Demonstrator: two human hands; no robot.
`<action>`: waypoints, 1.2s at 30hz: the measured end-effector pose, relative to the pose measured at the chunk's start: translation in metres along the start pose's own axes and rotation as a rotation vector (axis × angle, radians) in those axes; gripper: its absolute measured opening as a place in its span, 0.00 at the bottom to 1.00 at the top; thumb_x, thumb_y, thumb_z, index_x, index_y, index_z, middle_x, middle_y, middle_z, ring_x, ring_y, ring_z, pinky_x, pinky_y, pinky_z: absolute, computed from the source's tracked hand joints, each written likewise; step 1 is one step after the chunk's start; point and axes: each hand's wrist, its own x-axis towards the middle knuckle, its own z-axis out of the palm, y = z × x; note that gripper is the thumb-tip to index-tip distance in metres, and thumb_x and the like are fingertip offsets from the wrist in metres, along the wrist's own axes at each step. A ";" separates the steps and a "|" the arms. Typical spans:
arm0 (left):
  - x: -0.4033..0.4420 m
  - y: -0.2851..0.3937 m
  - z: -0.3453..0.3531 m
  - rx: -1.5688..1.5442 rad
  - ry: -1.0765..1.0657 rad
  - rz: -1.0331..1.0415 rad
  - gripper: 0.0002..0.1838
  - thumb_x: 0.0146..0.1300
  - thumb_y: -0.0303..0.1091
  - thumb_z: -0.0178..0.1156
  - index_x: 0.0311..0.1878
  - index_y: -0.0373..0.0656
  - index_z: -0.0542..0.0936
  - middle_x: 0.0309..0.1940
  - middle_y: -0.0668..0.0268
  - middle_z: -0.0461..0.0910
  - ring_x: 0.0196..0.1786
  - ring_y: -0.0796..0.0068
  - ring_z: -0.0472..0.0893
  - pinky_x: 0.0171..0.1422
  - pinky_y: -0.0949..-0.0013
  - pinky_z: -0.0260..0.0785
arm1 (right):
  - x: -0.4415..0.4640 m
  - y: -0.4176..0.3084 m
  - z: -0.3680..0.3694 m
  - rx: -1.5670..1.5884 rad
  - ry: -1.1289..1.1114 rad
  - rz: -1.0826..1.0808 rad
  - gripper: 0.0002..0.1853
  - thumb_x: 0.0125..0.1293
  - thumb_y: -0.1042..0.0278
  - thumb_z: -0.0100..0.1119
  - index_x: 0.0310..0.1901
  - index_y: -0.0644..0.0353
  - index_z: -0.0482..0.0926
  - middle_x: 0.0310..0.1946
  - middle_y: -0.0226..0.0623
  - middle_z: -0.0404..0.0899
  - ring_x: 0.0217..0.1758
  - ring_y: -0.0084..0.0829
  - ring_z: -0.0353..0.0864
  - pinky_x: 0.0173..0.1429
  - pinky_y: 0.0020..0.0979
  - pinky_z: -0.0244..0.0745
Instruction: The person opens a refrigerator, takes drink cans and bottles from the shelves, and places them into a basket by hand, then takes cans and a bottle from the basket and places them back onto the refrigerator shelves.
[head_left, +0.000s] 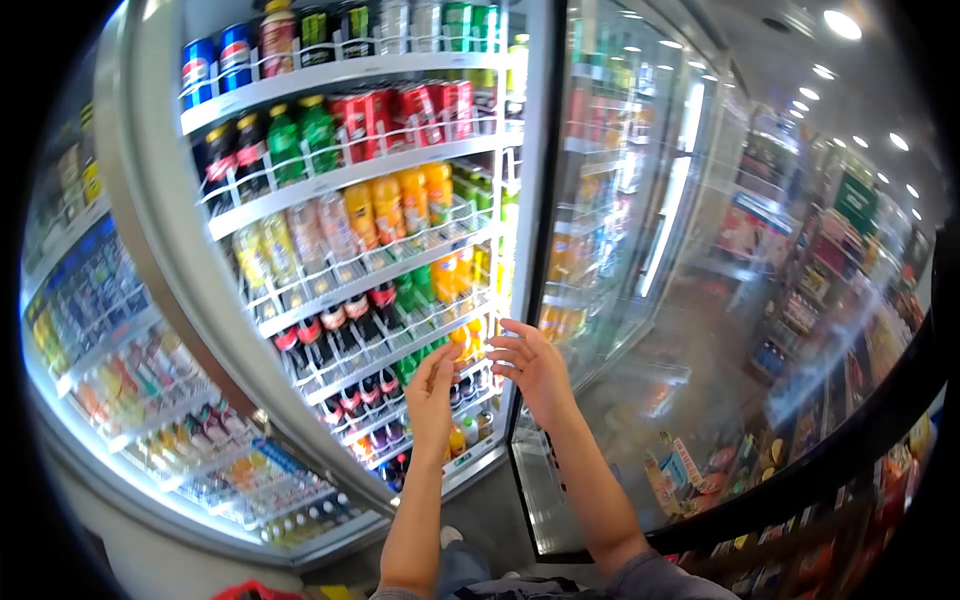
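Note:
Both my hands are raised in front of an open drinks cooler, palms turned towards each other with a small gap between them. My left hand (431,398) has loosely bent fingers and appears to hold nothing. Opposite it, my right hand (537,374) is open, its fingers apart and nothing in them. Behind the hands, wire-fronted shelves (350,289) carry rows of drinks. Among these are orange bottles (386,209), green bottles (284,143), red cans (376,122), and dark cola bottles (332,318) with red labels.
The glass cooler door (620,400) stands swung open to my right, with a black frame. Another lit cooler (135,345) is on the left behind its door. Stocked store shelves (800,290) show through the glass. A shoe (451,536) is visible on the floor below.

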 end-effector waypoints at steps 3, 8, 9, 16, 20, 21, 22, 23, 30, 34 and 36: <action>-0.036 0.008 -0.025 0.061 0.106 -0.028 0.17 0.74 0.37 0.54 0.59 0.38 0.78 0.50 0.61 0.83 0.47 0.76 0.82 0.52 0.72 0.73 | -0.013 0.019 0.022 0.108 -0.036 0.003 0.26 0.75 0.51 0.46 0.63 0.64 0.72 0.48 0.41 0.82 0.50 0.31 0.81 0.57 0.35 0.74; -0.078 0.055 -0.078 0.095 0.257 0.061 0.15 0.74 0.34 0.54 0.59 0.38 0.78 0.48 0.62 0.84 0.47 0.77 0.81 0.51 0.72 0.73 | -0.038 0.047 0.094 0.101 -0.263 0.059 0.25 0.76 0.53 0.44 0.61 0.66 0.72 0.47 0.41 0.82 0.49 0.31 0.81 0.56 0.33 0.74; -0.087 0.067 -0.089 0.127 0.297 0.078 0.15 0.74 0.33 0.54 0.58 0.38 0.79 0.48 0.62 0.84 0.47 0.77 0.81 0.51 0.72 0.73 | -0.043 0.055 0.107 0.090 -0.306 0.079 0.24 0.76 0.55 0.44 0.61 0.67 0.72 0.47 0.42 0.82 0.49 0.31 0.81 0.56 0.33 0.75; -0.147 0.106 -0.169 0.178 0.517 0.077 0.15 0.74 0.34 0.53 0.59 0.38 0.78 0.46 0.63 0.84 0.45 0.78 0.80 0.51 0.73 0.72 | -0.074 0.111 0.176 0.052 -0.506 0.227 0.22 0.78 0.57 0.43 0.59 0.67 0.73 0.45 0.42 0.82 0.47 0.31 0.81 0.56 0.34 0.75; -0.182 0.115 -0.214 0.183 0.594 0.063 0.15 0.74 0.33 0.53 0.59 0.39 0.79 0.47 0.64 0.83 0.45 0.79 0.80 0.51 0.73 0.72 | -0.088 0.142 0.208 0.024 -0.579 0.277 0.21 0.77 0.57 0.44 0.58 0.67 0.74 0.44 0.42 0.82 0.47 0.31 0.81 0.55 0.33 0.75; -0.190 0.121 -0.221 0.202 0.614 0.049 0.15 0.74 0.33 0.53 0.59 0.40 0.78 0.47 0.64 0.83 0.46 0.79 0.80 0.51 0.74 0.71 | -0.094 0.150 0.217 0.021 -0.590 0.303 0.21 0.77 0.57 0.44 0.57 0.67 0.74 0.44 0.42 0.82 0.47 0.31 0.82 0.54 0.32 0.75; -0.198 0.124 -0.230 0.215 0.633 0.039 0.15 0.74 0.33 0.53 0.59 0.40 0.78 0.47 0.64 0.83 0.46 0.79 0.81 0.51 0.74 0.71 | -0.099 0.158 0.226 0.027 -0.620 0.324 0.21 0.77 0.57 0.44 0.57 0.67 0.74 0.44 0.42 0.82 0.47 0.31 0.82 0.54 0.32 0.75; -0.206 0.128 -0.239 0.207 0.658 0.037 0.15 0.74 0.33 0.53 0.59 0.40 0.78 0.47 0.65 0.83 0.46 0.79 0.80 0.51 0.75 0.71 | -0.104 0.167 0.235 0.018 -0.648 0.350 0.21 0.77 0.57 0.44 0.57 0.67 0.75 0.44 0.42 0.82 0.47 0.31 0.82 0.54 0.32 0.75; -0.270 0.145 -0.303 0.204 0.841 0.037 0.15 0.74 0.33 0.52 0.59 0.40 0.79 0.46 0.66 0.83 0.45 0.80 0.80 0.51 0.75 0.70 | -0.148 0.228 0.302 0.015 -0.808 0.524 0.20 0.78 0.58 0.44 0.56 0.67 0.75 0.44 0.40 0.82 0.46 0.29 0.81 0.53 0.32 0.75; -0.302 0.164 -0.339 0.238 0.952 0.065 0.15 0.74 0.33 0.52 0.58 0.38 0.78 0.47 0.64 0.83 0.45 0.81 0.79 0.49 0.77 0.70 | -0.173 0.258 0.338 0.000 -0.872 0.598 0.19 0.78 0.59 0.44 0.56 0.66 0.76 0.43 0.39 0.82 0.46 0.28 0.81 0.52 0.30 0.75; -0.319 0.171 -0.355 0.231 0.993 0.087 0.15 0.75 0.32 0.52 0.59 0.38 0.78 0.47 0.64 0.83 0.45 0.81 0.79 0.49 0.77 0.70 | -0.186 0.272 0.354 -0.011 -0.902 0.632 0.18 0.78 0.60 0.45 0.56 0.66 0.76 0.43 0.39 0.82 0.46 0.28 0.81 0.52 0.30 0.75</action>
